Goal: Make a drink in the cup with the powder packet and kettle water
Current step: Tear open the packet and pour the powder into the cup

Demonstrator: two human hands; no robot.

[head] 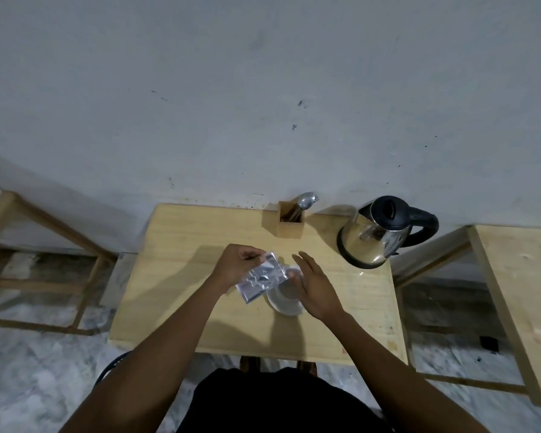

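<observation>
silver powder packet pinched at its top by left hand, mid-bench, just left of white cup. right hand open, empty, over cup. steel kettle at back right corner.

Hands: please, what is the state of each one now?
Left hand: closed, pinching the silver packet.
Right hand: open, holding nothing, beside the cup.
</observation>
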